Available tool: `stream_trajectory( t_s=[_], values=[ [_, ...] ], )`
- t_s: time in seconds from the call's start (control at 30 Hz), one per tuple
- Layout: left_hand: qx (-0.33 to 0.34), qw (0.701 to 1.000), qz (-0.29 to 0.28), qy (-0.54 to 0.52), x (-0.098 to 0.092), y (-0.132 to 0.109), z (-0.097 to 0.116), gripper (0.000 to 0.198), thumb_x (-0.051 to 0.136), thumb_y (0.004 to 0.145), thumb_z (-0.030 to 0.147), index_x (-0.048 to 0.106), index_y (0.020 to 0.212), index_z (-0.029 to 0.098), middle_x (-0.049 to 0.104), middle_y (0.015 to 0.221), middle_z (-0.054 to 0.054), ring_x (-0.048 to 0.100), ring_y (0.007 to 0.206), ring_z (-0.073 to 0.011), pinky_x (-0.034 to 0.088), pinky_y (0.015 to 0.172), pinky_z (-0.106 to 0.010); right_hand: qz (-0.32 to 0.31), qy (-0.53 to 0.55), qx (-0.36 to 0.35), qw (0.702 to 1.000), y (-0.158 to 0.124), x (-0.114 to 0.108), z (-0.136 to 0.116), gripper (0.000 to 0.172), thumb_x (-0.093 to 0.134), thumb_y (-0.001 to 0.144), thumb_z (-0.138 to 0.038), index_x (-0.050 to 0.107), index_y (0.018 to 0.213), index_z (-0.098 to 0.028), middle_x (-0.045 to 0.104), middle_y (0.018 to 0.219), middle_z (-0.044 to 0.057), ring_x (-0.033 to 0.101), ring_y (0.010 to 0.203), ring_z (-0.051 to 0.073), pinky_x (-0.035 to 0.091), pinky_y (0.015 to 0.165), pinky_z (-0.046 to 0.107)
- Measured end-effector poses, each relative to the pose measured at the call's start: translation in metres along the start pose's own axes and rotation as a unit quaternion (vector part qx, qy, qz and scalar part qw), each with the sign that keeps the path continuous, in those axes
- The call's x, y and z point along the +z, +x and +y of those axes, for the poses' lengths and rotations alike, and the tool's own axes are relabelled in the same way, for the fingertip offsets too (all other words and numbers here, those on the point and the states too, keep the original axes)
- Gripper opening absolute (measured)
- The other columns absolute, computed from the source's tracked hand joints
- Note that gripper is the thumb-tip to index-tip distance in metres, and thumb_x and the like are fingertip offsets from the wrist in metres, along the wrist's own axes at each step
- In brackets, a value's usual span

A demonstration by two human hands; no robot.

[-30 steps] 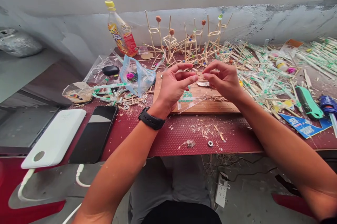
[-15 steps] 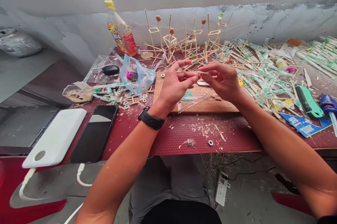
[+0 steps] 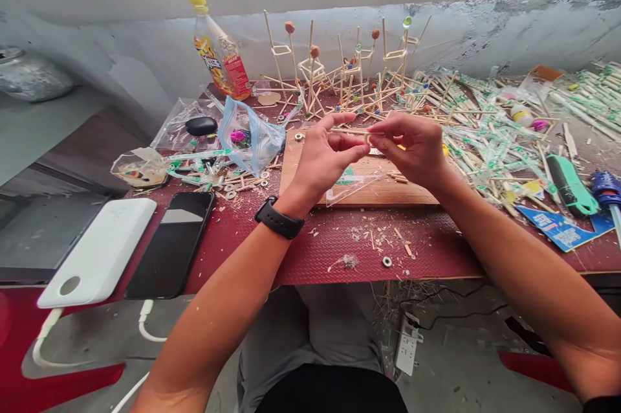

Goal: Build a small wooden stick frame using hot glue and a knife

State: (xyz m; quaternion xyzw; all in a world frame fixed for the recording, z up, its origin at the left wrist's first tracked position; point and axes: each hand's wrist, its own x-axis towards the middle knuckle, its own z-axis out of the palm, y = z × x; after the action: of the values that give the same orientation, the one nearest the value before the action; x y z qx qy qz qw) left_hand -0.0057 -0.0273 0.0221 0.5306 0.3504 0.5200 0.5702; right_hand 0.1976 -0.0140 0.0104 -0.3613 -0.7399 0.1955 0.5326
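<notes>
My left hand and my right hand are raised together above a wooden board on the red table. Between their fingertips they pinch a thin wooden stick that lies level. My left hand's thumb and fingers close on its left part, my right hand's fingertips on its right end. A black watch is on my left wrist. Behind the hands stand several stick structures topped with small coloured balls.
A bottle stands at the back left. Plastic bags, washers and sticks lie left of the board. A phone and a white power bank lie near the left edge. Wrapped sticks, a green cutter and a blue tool fill the right.
Both hands rose slightly and closed together on the stick, which now lies level between them. The view tipped up a little.
</notes>
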Motion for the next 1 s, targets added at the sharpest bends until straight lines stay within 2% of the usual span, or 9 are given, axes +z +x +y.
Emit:
stream_trajectory(
  t_s=[0.1, 0.23, 0.43, 0.63, 0.77, 0.9, 1.0],
  values=[
    [0.010, 1.000, 0.001, -0.003, -0.001, 0.001, -0.003, 0.058, 0.105, 0.073, 0.019, 0.071, 0.120, 0.021, 0.082, 0.084, 0.000, 0.077, 0.077, -0.0141, 0.061, 0.077, -0.027, -0.006, -0.022, -0.016, 1.000, 0.000, 0.000, 0.000, 0.012, 0.082, 0.095, -0.033, 0.085, 0.091, -0.023, 0.079, 0.086, 0.004, 0.065, 0.077, 0.016, 0.051, 0.063, 0.033],
    [0.014, 1.000, -0.003, 0.008, -0.001, 0.003, -0.005, 0.048, 0.093, 0.080, 0.007, 0.069, 0.121, 0.019, 0.081, 0.080, 0.002, 0.076, 0.073, -0.0118, 0.059, 0.073, -0.024, -0.017, -0.056, -0.056, 0.997, 0.001, 0.000, 0.004, 0.013, 0.077, 0.098, -0.032, 0.083, 0.090, -0.024, 0.078, 0.083, 0.001, 0.064, 0.074, 0.015, 0.052, 0.064, 0.032],
    [0.007, 1.000, 0.000, 0.020, 0.001, 0.004, -0.002, 0.049, 0.086, 0.079, -0.002, 0.068, 0.121, 0.016, 0.079, 0.075, 0.005, 0.075, 0.068, -0.0100, 0.058, 0.069, -0.023, -0.017, -0.089, -0.133, 0.987, 0.003, -0.001, 0.010, 0.014, 0.072, 0.101, -0.029, 0.082, 0.092, -0.026, 0.073, 0.079, -0.001, 0.060, 0.069, 0.014, 0.051, 0.066, 0.032],
    [0.008, 1.000, 0.006, 0.021, 0.003, 0.003, 0.000, 0.052, 0.083, 0.079, -0.005, 0.069, 0.126, 0.013, 0.080, 0.074, 0.004, 0.077, 0.069, -0.0106, 0.061, 0.071, -0.023, -0.034, -0.128, -0.136, 0.982, 0.005, -0.004, 0.011, 0.016, 0.070, 0.103, -0.032, 0.081, 0.094, -0.026, 0.072, 0.082, 0.000, 0.060, 0.070, 0.015, 0.052, 0.071, 0.035],
    [0.007, 1.000, 0.003, 0.026, 0.002, 0.004, 0.000, 0.052, 0.082, 0.079, -0.006, 0.070, 0.126, 0.013, 0.081, 0.074, 0.005, 0.077, 0.068, -0.0102, 0.061, 0.071, -0.023, -0.032, -0.112, -0.159, 0.980, 0.005, -0.003, 0.011, 0.016, 0.071, 0.103, -0.030, 0.081, 0.093, -0.024, 0.071, 0.079, -0.001, 0.059, 0.069, 0.013, 0.050, 0.069, 0.033],
    [0.007, 0.999, -0.005, 0.033, 0.000, 0.004, -0.001, 0.049, 0.084, 0.080, -0.004, 0.070, 0.124, 0.014, 0.081, 0.075, 0.005, 0.077, 0.069, -0.0101, 0.061, 0.072, -0.024, -0.036, -0.084, -0.107, 0.990, 0.002, -0.001, 0.010, 0.011, 0.071, 0.100, -0.030, 0.078, 0.098, -0.022, 0.072, 0.083, -0.001, 0.061, 0.071, 0.013, 0.052, 0.069, 0.033],
    [0.002, 0.999, -0.009, 0.036, 0.000, 0.005, -0.002, 0.048, 0.084, 0.082, -0.004, 0.070, 0.124, 0.013, 0.081, 0.076, 0.004, 0.075, 0.069, -0.0094, 0.060, 0.072, -0.023, -0.033, -0.051, -0.054, 0.997, 0.002, -0.002, 0.011, 0.024, 0.073, 0.094, -0.033, 0.077, 0.116, -0.024, 0.072, 0.088, -0.002, 0.056, 0.065, 0.011, 0.049, 0.061, 0.030]
  ],
)
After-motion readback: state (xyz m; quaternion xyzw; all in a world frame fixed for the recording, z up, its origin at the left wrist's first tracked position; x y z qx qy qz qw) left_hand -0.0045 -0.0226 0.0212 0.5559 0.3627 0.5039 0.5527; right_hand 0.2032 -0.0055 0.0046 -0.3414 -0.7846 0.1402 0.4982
